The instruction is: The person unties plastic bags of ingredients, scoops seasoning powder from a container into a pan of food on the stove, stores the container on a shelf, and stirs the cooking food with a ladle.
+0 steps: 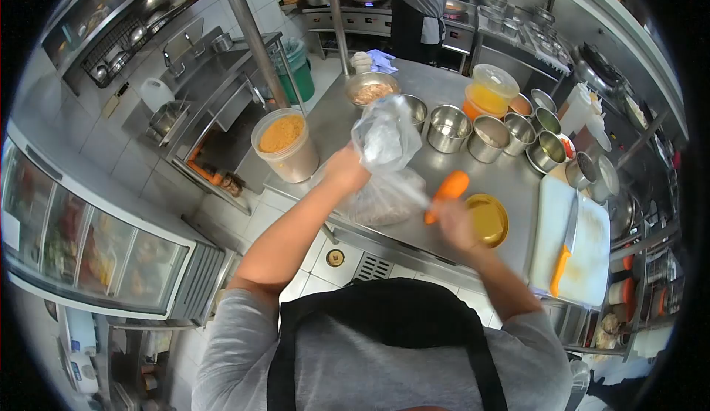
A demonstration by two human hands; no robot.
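Note:
A clear plastic bag with pale contents stands at the near edge of the steel table, its loose top puffed upward. My left hand is closed round the bag's gathered neck. Motion blurs my right hand, whose fingers look closed on a thin whitish strand of plastic stretching from the bag. Just beyond that hand lies an orange carrot. A round yellow dish sits right beside it. What the bag holds cannot be made out clearly.
A tub of orange crumbs stands left, a metal bowl of food behind. Several steel pots and a yellow-orange container line the back. A knife lies on the white board. A person stands at the stoves.

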